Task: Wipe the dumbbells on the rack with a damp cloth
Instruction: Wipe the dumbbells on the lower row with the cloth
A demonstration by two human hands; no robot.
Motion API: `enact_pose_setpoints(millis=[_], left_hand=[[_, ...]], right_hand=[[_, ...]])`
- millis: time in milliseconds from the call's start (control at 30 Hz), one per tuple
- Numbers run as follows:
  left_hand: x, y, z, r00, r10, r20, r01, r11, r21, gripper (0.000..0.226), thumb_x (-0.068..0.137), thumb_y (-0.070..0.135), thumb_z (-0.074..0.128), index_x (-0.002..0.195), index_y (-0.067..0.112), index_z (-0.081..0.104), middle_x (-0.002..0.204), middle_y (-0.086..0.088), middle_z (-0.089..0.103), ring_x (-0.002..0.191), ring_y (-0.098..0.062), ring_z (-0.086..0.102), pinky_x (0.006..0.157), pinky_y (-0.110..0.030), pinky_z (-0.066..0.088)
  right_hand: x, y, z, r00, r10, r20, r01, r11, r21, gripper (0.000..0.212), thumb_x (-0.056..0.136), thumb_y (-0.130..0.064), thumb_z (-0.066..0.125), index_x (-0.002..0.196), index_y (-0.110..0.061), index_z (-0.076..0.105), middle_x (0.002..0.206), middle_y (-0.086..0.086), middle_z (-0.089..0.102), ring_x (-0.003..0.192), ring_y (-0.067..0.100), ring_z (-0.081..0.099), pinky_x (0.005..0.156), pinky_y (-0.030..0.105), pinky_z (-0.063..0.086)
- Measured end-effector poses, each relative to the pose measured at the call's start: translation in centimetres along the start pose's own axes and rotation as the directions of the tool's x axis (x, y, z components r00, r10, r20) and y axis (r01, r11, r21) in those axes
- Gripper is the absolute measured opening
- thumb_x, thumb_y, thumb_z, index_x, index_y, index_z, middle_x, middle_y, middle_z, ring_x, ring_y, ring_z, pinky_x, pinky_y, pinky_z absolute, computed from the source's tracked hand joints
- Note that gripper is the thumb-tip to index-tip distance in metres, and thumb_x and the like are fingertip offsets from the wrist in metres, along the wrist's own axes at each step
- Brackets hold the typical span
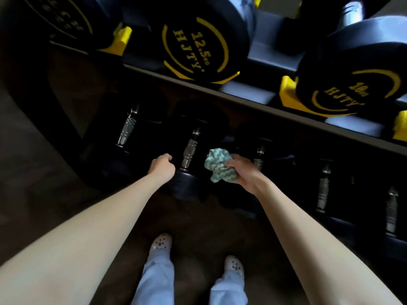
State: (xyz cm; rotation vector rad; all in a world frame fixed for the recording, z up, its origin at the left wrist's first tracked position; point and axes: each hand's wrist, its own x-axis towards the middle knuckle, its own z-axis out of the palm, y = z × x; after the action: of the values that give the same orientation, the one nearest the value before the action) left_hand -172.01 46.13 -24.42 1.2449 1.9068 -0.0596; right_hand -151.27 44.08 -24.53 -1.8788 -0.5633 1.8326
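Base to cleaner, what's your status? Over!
Left grip curled against black chrome-handled dumbbell, hold unclear. Right grip clutching crumpled green-and-white cloth beside its handle. Path from cloth to handle looks open.

Lower row pretty cramped tbh. Middle dumbbell [189,151] has neighbours close both sides, left dumbbell [127,126] and right dumbbell [259,155], only narrow dark gaps between heads. Left hand [161,166] sits in left gap, right hand [242,172] plus bunched cloth [220,165] fills right gap. Upper shelf rail [242,93] runs above far heads, 12.5 kg head [196,47] and 10 kg head [352,93] stick out over it, so little headroom back there. Floor [198,221] in front of rack open, just shoes [161,241].
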Motion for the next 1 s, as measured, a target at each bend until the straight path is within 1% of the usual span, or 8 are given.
enact_pose_setpoints(millis=[100,233,333,467,600,733,867,1000], left_hand=[[1.8,-1.6,-0.9,0.994,0.038,0.101,-0.047,0.995,0.091,0.048,0.092,0.001,0.035,0.136,0.016,0.049,0.144,-0.012,0.043,0.132,-0.03,0.04,0.108,-0.033,0.034],[4.6,-2.9,-1.9,0.976,0.106,0.19,-0.122,0.99,0.073,0.042,0.091,-0.002,0.035,0.113,0.012,0.067,0.132,-0.01,0.056,0.127,-0.027,0.048,0.106,-0.029,0.036],[6.5,-2.8,-2.5,0.969,0.127,0.211,-0.14,0.989,0.046,0.035,0.09,0.002,0.041,0.096,0.013,0.074,0.124,-0.009,0.062,0.121,-0.026,0.052,0.103,-0.03,0.04],[8.5,-3.5,-2.3,0.964,0.145,0.224,-0.158,0.986,0.043,0.027,0.083,0.007,0.052,0.077,0.019,0.075,0.111,-0.006,0.068,0.113,-0.025,0.056,0.099,-0.032,0.044],[8.6,-3.6,-1.9,0.97,0.167,0.177,-0.176,0.984,0.035,0.021,0.08,0.008,0.057,0.076,0.017,0.076,0.104,-0.004,0.07,0.11,-0.025,0.056,0.093,-0.027,0.044],[8.7,-3.3,-2.1,0.965,0.175,0.196,-0.188,0.981,0.048,0.018,0.079,0.008,0.059,0.076,0.015,0.075,0.104,-0.005,0.07,0.11,-0.026,0.057,0.093,-0.029,0.046],[8.5,-3.3,-2.1,0.962,0.186,0.198,-0.204,0.976,0.073,0.022,0.082,0.009,0.056,0.074,0.017,0.074,0.1,-0.005,0.071,0.105,-0.026,0.06,0.092,-0.033,0.049],[8.5,-3.3,-2.2,0.962,0.19,0.196,-0.208,0.975,0.076,0.023,0.084,0.008,0.055,0.076,0.016,0.075,0.101,-0.007,0.07,0.105,-0.027,0.059,0.091,-0.032,0.049]], right_hand=[[1.8,-0.9,2.2,0.98,-0.113,-0.164,0.099,0.991,-0.092,0.037,0.093,-0.006,0.05,0.129,-0.014,0.052,0.108,0.007,0.061,0.094,0.021,0.059,0.074,0.031,0.05],[5.6,-2.0,5.3,0.891,-0.337,-0.304,0.182,0.879,-0.441,0.038,0.091,-0.01,0.051,0.129,-0.011,0.054,0.122,0.017,0.062,0.112,0.032,0.058,0.088,0.033,0.046],[7.8,-3.0,7.2,0.824,-0.5,-0.267,0.194,0.692,-0.695,0.037,0.093,-0.012,0.049,0.13,-0.009,0.051,0.128,0.016,0.057,0.117,0.032,0.054,0.088,0.032,0.041],[9.4,-3.2,9.4,0.78,-0.621,-0.075,0.252,0.422,-0.871,0.039,0.096,-0.021,0.047,0.135,-0.014,0.046,0.136,0.011,0.051,0.119,0.031,0.052,0.091,0.034,0.041],[10.2,-3.3,10.4,0.825,-0.559,0.083,0.193,0.14,-0.971,0.045,0.099,-0.019,0.039,0.144,-0.022,0.034,0.139,0.011,0.049,0.12,0.031,0.052,0.09,0.035,0.044],[11.1,-5.0,11.7,0.911,-0.391,0.132,0.158,0.035,-0.987,0.046,0.097,-0.009,0.039,0.142,-0.02,0.035,0.145,0.011,0.04,0.133,0.03,0.036,0.099,0.035,0.038],[12.3,-5.4,12.3,0.963,-0.218,0.156,0.17,0.048,-0.984,0.048,0.093,-0.005,0.045,0.139,-0.019,0.04,0.144,0.015,0.04,0.133,0.034,0.037,0.101,0.036,0.038],[12.9,-5.4,11.8,0.958,-0.129,0.257,0.271,0.107,-0.957,0.033,0.092,-0.014,0.053,0.126,-0.017,0.054,0.131,0.011,0.054,0.118,0.029,0.05,0.085,0.028,0.041]])
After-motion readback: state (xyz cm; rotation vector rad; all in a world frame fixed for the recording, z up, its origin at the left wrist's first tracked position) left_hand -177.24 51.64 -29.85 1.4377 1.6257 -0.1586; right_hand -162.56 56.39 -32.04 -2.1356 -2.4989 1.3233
